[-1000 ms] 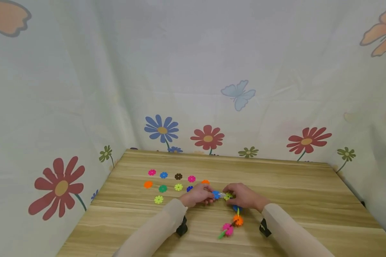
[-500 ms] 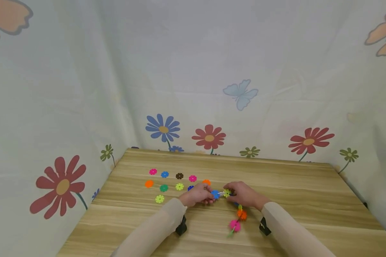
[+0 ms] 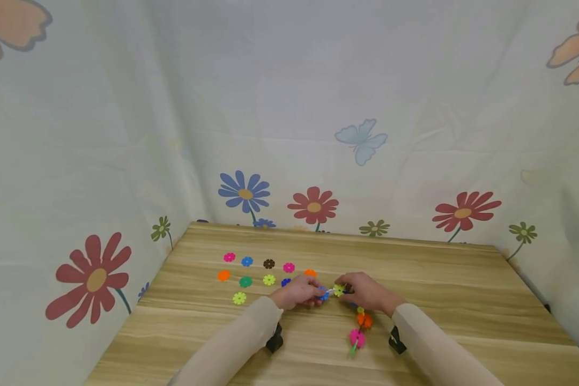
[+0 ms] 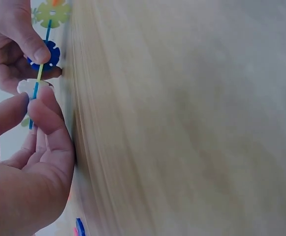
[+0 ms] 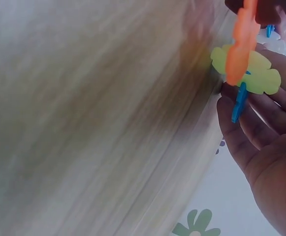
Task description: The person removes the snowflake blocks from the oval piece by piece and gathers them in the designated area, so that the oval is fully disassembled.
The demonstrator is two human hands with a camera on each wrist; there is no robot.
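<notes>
My left hand [image 3: 298, 292] pinches a blue flower-shaped interlocking disc [image 3: 324, 293] between thumb and fingers. That disc meets a white disc [image 4: 26, 87], which joins onto a chain of coloured discs. Facing it, my right hand [image 3: 368, 292] pinches the chain at a dark blue disc [image 4: 53, 55], its thumb lying on the face. A yellow-green disc [image 3: 339, 290] shows between the hands. Below the right hand the chain hangs toward me, with an orange disc [image 3: 364, 320], a pink disc [image 3: 357, 338] and a green disc [image 3: 353, 351] at its end.
Loose discs lie in rough rows on the wooden table [image 3: 439, 279], left of the hands, among them a brown disc [image 3: 268, 264], a green disc [image 3: 245, 282] and a yellow-green disc [image 3: 239, 298]. A flower-printed curtain [image 3: 289, 107] stands behind the table.
The hanging end of the chain has swung to the right, under the right hand. Both hands keep their grip and have barely moved.
</notes>
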